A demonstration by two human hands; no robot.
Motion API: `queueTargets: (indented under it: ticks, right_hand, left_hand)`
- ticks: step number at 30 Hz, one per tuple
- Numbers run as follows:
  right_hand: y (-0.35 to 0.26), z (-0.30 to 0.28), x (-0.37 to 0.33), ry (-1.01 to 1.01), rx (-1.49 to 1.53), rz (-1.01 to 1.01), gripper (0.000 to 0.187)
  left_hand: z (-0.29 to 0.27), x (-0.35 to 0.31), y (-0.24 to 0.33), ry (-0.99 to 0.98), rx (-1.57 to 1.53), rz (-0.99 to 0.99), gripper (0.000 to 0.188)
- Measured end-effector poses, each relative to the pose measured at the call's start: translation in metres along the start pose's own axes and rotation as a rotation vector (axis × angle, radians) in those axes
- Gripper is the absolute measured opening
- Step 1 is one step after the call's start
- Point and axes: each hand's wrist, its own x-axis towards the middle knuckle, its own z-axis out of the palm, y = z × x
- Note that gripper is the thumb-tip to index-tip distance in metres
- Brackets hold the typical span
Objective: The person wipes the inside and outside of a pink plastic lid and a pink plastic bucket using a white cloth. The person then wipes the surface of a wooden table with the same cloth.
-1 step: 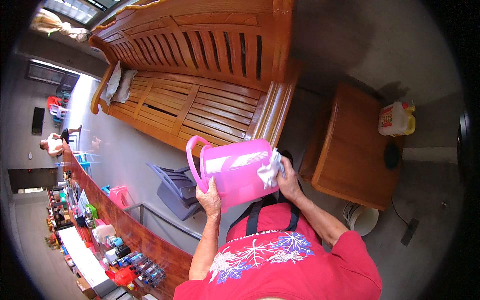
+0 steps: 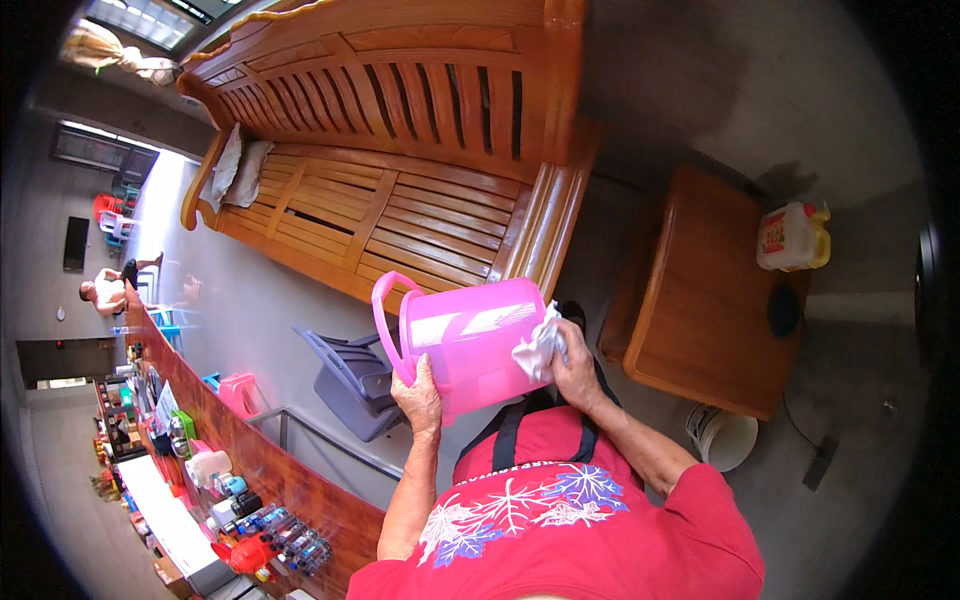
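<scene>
A translucent pink bucket [image 2: 475, 335] is held tilted on its side in front of my body, its loop handle [image 2: 382, 315] at the left end. My left hand [image 2: 420, 400] grips it near that handle end, thumb up along the wall. At the other end, my right hand [image 2: 574, 368] is closed on a crumpled white cloth [image 2: 541, 348], which lies against the bucket's wall. The fingers under the cloth are partly hidden.
A long wooden bench [image 2: 400, 215] stands ahead; a grey plastic chair [image 2: 350, 380] is below the bucket. On the right are a wooden side table [image 2: 710, 290] with a plastic jug [image 2: 792, 238] and a white bucket [image 2: 728, 440]. A cluttered counter [image 2: 270, 455] curves along the left; a person [image 2: 105, 290] sits far off.
My right hand and the cloth have shifted very slightly down along the bucket's right end. The left hand and the bucket stay almost still.
</scene>
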Motion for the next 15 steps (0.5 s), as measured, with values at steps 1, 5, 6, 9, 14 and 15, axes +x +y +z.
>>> queueTargets:
  ticks: [1,5,6,9,14,15]
  right_hand:
    - [-0.006,0.001,-0.009,-0.015,-0.11,-0.089,0.042]
    - [-0.03,0.009,-0.005,-0.079,-0.48,-0.311,0.042]
    - [-0.031,0.01,0.003,-0.094,-0.519,-0.35,0.041]
    - [-0.029,0.018,0.045,-0.111,-0.462,-0.439,0.031]
    - [-0.021,0.035,0.112,-0.434,-0.409,-0.196,0.022]
    - [-0.013,0.041,0.123,-0.493,-0.388,-0.128,0.022]
  left_hand:
    - [0.0,0.002,-0.003,-0.011,-0.022,-0.04,0.021]
    - [-0.001,0.003,0.001,-0.045,0.029,0.011,0.02]
    - [-0.002,0.0,0.004,-0.052,0.017,0.036,0.019]
    - [0.001,-0.013,0.017,-0.084,0.034,0.17,0.012]
    - [0.0,-0.02,0.021,-0.123,0.015,0.119,0.012]
    - [-0.001,-0.021,0.019,-0.118,0.003,0.119,0.012]
